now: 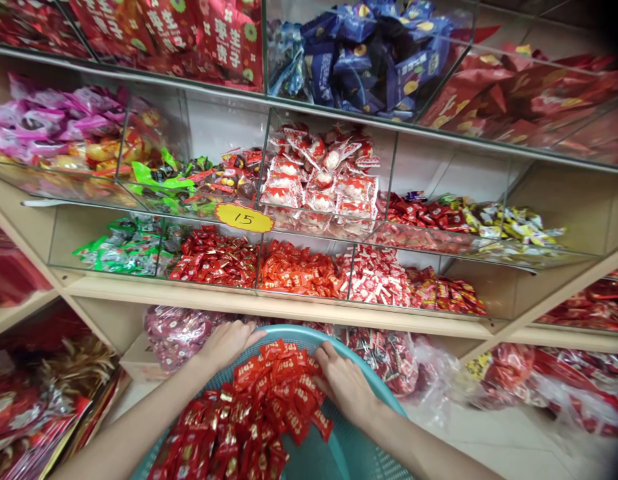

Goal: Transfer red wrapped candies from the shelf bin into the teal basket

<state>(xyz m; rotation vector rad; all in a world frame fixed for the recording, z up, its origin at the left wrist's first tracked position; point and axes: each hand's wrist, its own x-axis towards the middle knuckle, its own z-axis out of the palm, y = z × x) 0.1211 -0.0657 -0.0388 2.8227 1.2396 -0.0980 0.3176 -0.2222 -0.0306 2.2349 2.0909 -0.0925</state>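
A teal plastic basket [339,453] sits low in front of me, heaped with small red wrapped candies [253,413]. My left hand [229,343] rests on the basket's far left rim, its fingers curled over the edge beside the candy heap. My right hand [343,383] lies on the right side of the heap, fingers spread and pressing on the red packets. Both forearms reach in from below.
Glass-fronted shelf bins hold sweets: red packets [216,257], white-and-red packets [321,180], green ones [123,247], blue ones [373,53]. A yellow tag reading 15 [243,218] hangs on the glass. Clear bags of candy [179,333] lie under the wooden shelf [289,307].
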